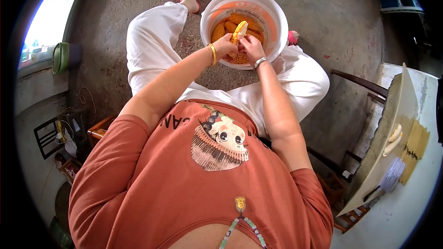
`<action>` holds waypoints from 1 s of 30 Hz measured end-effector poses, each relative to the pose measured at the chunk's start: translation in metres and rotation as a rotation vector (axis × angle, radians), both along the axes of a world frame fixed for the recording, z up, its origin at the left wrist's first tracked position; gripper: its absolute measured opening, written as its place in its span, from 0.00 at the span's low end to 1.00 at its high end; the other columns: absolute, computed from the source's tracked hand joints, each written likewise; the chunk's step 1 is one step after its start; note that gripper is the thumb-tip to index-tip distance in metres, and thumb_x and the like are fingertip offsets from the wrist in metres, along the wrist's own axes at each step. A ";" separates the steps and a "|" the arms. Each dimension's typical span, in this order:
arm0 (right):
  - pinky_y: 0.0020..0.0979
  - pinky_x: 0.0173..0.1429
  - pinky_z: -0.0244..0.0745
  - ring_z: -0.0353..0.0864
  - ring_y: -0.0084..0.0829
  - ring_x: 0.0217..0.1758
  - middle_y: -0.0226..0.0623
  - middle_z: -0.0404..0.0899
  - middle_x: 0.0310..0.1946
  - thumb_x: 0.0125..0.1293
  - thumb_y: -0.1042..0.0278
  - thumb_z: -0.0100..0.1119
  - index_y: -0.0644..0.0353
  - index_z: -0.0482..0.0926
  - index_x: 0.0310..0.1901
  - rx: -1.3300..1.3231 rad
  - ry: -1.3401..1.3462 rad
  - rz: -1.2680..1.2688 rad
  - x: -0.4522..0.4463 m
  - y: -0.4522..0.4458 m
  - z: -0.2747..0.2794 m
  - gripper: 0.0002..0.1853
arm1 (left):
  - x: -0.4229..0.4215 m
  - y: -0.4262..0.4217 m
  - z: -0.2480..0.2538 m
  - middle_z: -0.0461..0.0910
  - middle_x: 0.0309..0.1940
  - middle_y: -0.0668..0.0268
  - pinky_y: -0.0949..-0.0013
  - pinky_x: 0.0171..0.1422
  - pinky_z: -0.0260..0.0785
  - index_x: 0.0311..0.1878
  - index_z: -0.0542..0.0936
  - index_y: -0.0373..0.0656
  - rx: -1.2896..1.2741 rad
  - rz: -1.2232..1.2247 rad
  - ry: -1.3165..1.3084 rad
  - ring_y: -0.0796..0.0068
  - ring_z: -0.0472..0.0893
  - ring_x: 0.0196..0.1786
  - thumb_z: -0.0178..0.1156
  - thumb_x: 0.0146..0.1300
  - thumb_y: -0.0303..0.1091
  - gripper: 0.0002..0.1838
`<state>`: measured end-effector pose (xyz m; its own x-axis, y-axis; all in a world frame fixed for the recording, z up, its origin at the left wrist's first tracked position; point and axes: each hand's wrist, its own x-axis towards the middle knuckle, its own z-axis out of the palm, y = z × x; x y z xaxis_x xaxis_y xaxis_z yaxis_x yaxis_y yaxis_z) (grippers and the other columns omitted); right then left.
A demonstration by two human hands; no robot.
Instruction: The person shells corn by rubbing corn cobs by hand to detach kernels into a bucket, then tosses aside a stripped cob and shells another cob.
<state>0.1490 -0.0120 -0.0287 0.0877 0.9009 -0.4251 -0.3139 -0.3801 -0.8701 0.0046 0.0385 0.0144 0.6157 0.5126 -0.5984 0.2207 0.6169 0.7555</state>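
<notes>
My left hand (223, 46) is wrapped round the lower part of an ear of corn (239, 29), held tilted over a bucket. Yellow kernels cover one side of the ear, while a pale bare strip shows on the side toward my right hand (252, 49). The fingers of that hand are closed against the bare side, partly hidden behind one another. Below both hands, several yellow corn ears (218, 32) lie inside the white bucket (282, 23), with loose kernels (239, 59) near its close side. The bucket stands on the floor between my legs.
A board-like table (369, 157) at the right bears two pale cobs (392, 140) and a whitish bundle (391, 174). A dark wooden bar (360, 83) juts out beside it. At the left are a green bin (60, 58) and a wooden stool (99, 130).
</notes>
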 end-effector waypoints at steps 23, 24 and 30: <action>0.23 0.42 0.75 0.76 0.20 0.35 0.31 0.77 0.35 0.62 0.69 0.58 0.65 0.75 0.45 0.049 -0.102 -0.153 0.004 0.001 -0.012 0.12 | -0.013 0.006 0.000 0.75 0.45 0.61 0.55 0.47 0.76 0.56 0.67 0.44 -0.303 0.105 -0.236 0.66 0.78 0.48 0.47 0.69 0.37 0.15; 0.24 0.42 0.75 0.77 0.21 0.35 0.32 0.78 0.34 0.60 0.70 0.59 0.65 0.76 0.44 0.108 -0.223 -0.175 0.003 0.001 -0.005 0.12 | -0.014 0.007 0.002 0.76 0.45 0.61 0.55 0.48 0.76 0.56 0.67 0.44 -0.322 0.116 -0.252 0.66 0.78 0.48 0.47 0.69 0.37 0.15; 0.27 0.43 0.75 0.79 0.26 0.34 0.36 0.80 0.31 0.51 0.69 0.67 0.63 0.75 0.36 0.255 -0.687 -0.189 -0.003 -0.004 0.023 0.13 | -0.013 0.007 -0.002 0.75 0.48 0.64 0.57 0.55 0.71 0.56 0.68 0.44 -0.292 0.109 -0.200 0.70 0.77 0.51 0.46 0.70 0.37 0.15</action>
